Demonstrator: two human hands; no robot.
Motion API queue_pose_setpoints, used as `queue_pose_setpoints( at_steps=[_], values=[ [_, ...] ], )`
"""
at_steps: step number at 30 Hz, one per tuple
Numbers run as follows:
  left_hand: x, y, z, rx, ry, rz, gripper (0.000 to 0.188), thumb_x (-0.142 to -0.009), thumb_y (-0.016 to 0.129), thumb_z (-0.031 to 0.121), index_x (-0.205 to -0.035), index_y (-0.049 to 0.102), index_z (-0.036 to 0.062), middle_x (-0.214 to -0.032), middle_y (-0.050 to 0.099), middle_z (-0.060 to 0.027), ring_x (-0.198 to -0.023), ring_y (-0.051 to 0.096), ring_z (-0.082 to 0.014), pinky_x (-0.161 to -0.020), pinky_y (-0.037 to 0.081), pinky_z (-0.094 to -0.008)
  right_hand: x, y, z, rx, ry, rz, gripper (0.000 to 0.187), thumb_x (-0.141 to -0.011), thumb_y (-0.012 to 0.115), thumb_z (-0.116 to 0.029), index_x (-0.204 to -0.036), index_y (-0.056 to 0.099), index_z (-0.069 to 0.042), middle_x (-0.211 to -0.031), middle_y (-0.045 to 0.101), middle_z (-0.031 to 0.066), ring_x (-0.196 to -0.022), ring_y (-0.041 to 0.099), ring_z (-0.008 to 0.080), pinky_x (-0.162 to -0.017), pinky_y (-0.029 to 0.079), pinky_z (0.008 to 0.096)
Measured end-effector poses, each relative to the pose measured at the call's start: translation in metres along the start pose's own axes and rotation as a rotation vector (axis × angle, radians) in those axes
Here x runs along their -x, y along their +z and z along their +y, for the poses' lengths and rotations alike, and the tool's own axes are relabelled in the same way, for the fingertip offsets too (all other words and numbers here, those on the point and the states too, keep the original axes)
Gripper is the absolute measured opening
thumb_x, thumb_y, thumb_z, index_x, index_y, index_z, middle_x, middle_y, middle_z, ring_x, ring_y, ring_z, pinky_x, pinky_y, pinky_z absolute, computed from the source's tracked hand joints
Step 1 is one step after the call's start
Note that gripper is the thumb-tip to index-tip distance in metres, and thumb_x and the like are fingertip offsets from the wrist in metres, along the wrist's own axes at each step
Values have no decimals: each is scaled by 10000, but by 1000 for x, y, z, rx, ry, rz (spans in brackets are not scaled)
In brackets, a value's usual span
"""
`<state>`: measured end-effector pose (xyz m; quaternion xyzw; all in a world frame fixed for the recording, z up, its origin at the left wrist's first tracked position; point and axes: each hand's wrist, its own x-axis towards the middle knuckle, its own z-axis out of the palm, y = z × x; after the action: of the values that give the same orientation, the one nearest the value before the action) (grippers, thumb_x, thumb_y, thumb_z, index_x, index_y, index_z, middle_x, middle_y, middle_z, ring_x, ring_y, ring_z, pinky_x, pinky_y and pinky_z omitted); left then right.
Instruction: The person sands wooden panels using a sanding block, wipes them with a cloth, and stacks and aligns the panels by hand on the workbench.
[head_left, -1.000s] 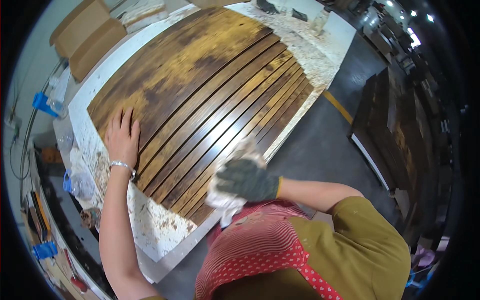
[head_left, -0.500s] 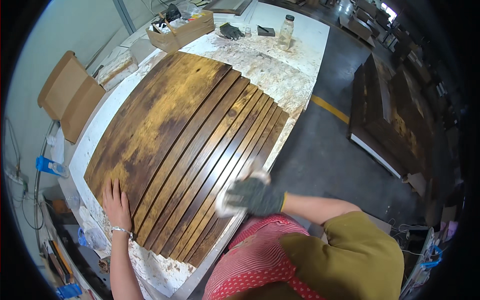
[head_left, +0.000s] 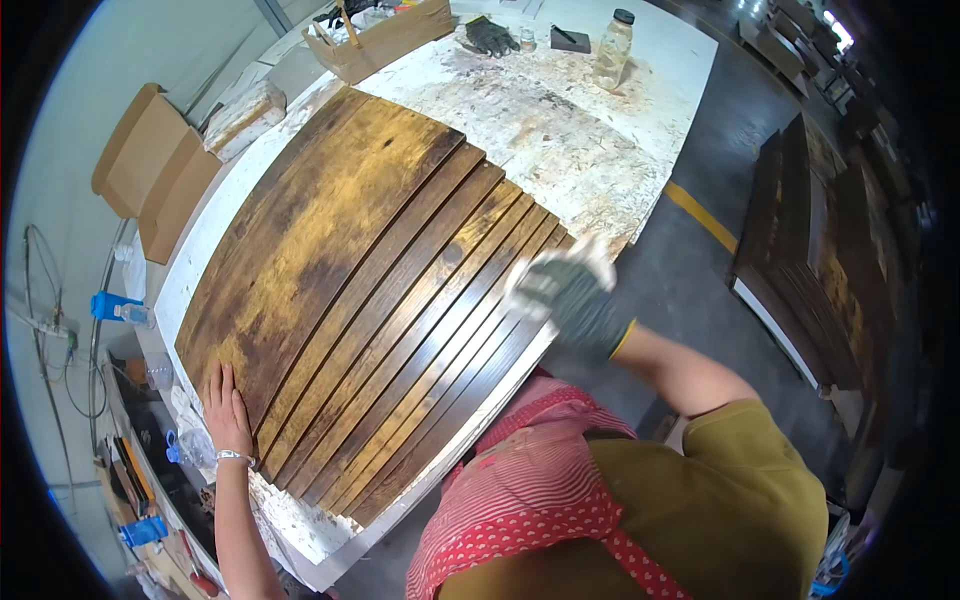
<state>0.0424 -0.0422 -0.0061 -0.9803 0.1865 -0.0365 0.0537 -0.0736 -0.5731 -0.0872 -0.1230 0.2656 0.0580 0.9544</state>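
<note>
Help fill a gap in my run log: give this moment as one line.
left hand: bare, on wide panel | right hand: gloved, holding cloth over boards | table: jar, spare glove

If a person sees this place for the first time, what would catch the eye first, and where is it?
Probably the overlapping brown boards in the middle, spread like steps on the white table. Next would come the gloved right hand, holding a pale cloth near the boards' right edge, and the bare left hand at their lower left.
</note>
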Motion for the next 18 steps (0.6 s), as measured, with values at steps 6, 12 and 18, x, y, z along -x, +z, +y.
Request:
queue_pose_setpoints(
  at_steps=[6, 12, 18],
  values=[
    [-2, -7, 3, -84, -43, -57, 445, -950, 301, 184, -1363, 401, 52, -1411, 368, -152, -1248, 366, -357, -1061, 288, -415, -11, -16, -114, 1977, -705, -105, 610, -940, 277, -486, -1232, 405, 34, -1257, 473, 242, -1188, 461, 357, -1028, 353, 510],
    [1, -3, 2, -115, -92, -43, 435, -944, 330, 172, -1364, 408, 92, -1394, 392, -145, -1211, 391, -380, -1058, 299, -422, -14, -13, -49, 2335, -1104, -777, 376, -835, 512, -284, -1151, 583, -93, -1143, 560, 179, -1095, 511, 330, -965, 397, 461],
    [-3, -9, 17, -101, -62, 12, 407, -940, 378, 179, -1337, 433, 105, -1379, 404, -141, -1183, 416, -367, -1028, 343, -410, -38, -25, -174, 2651, -1352, -47, 371, -770, 528, -27, -1123, 606, -110, -1151, 559, 108, -1091, 515, 281, -977, 383, 408]
  ],
)
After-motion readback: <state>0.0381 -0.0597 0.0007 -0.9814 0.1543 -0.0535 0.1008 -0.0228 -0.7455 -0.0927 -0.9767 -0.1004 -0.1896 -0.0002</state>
